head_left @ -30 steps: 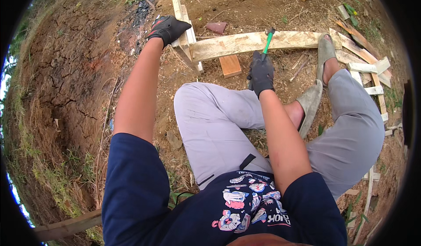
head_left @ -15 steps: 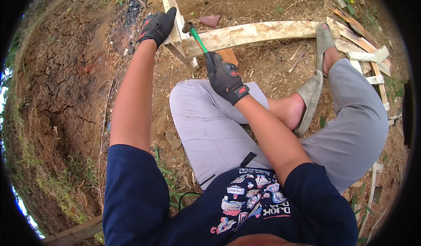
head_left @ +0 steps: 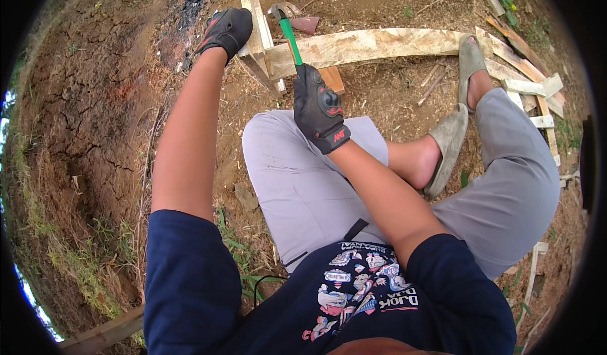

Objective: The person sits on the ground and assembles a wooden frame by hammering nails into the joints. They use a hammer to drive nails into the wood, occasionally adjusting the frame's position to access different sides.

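My right hand (head_left: 319, 109), in a black glove with red marks, is closed round the green handle of a claw hammer (head_left: 291, 40). The hammer's metal head is raised beside the upper pieces of a wooden frame (head_left: 257, 31). At the left side of that frame is my left hand (head_left: 227, 31), also gloved, its fingers curled against the wood and partly hidden. A long pale plank (head_left: 373, 43) joins the frame and runs right, its far end beside my sandalled foot (head_left: 469, 64).
Scrap wood strips (head_left: 523, 87) lie in a pile at the right. A reddish shard (head_left: 306, 25) and a short orange-brown wood block (head_left: 332, 80) lie near the plank. Cracked bare soil (head_left: 95, 127) stretches left. My bent legs (head_left: 303, 178) are close below the frame.
The hammer has lifted up and slightly right, away from the frame, with my right hand tilting along. My left thumb, stretched over the wood before, is now drawn in.
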